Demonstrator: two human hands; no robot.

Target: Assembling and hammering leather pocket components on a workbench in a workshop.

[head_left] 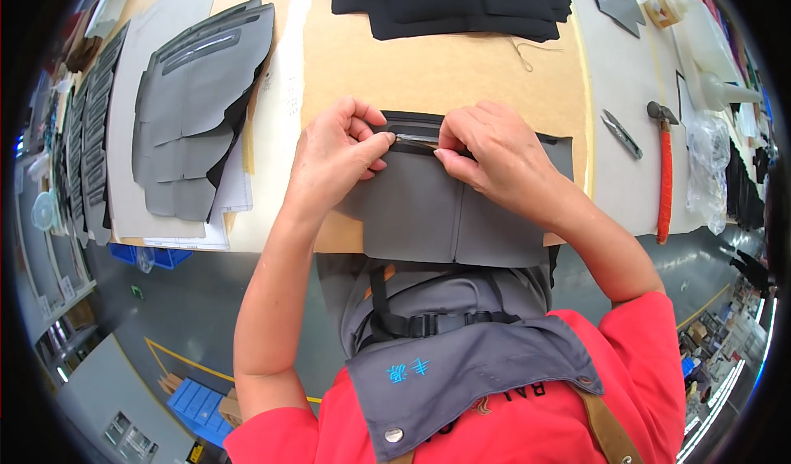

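Observation:
A grey sheet-material panel [412, 208] with a vertical centre seam lies at the table's near edge, its lower part hanging over. Along its top runs a black-bordered slot with a thin, shiny strip [414, 142] in it. My left hand [336, 155] pinches the panel at the slot's left end, thumb against forefinger. Bent over the slot's right side, my right hand [494, 155] is closed on the panel, thumb below the fingers. Its fingers hide that end of the slot. Whether either fingertip also grips the strip, I cannot tell.
Stacked grey panels [194, 110] with similar slots lie to the left. Black pieces [453, 2] are piled at the far side. On the right are a cutter-like hand tool [621, 134], a red-handled hammer [665, 175] and a clear plastic bag [707, 163].

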